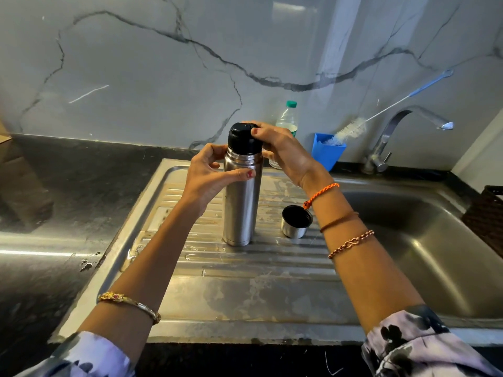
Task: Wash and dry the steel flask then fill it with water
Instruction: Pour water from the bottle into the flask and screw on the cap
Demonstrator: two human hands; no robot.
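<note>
A tall steel flask (241, 208) stands upright on the ribbed drainboard (217, 257) of the steel sink. My left hand (209, 175) grips its upper body, thumb across the front. A black stopper (243, 138) sits on the flask's neck, and my right hand (283, 151) holds it from the right with fingers curled round its top. The flask's steel cup lid (296, 221) stands mouth up on the drainboard just right of the flask.
The sink basin (424, 254) lies to the right, with a bent tap (402, 131) behind it. A blue holder (326, 153) with a bottle brush (351, 130) and a plastic water bottle (287, 121) stand against the marble wall. Dark counter (68, 200) spreads left.
</note>
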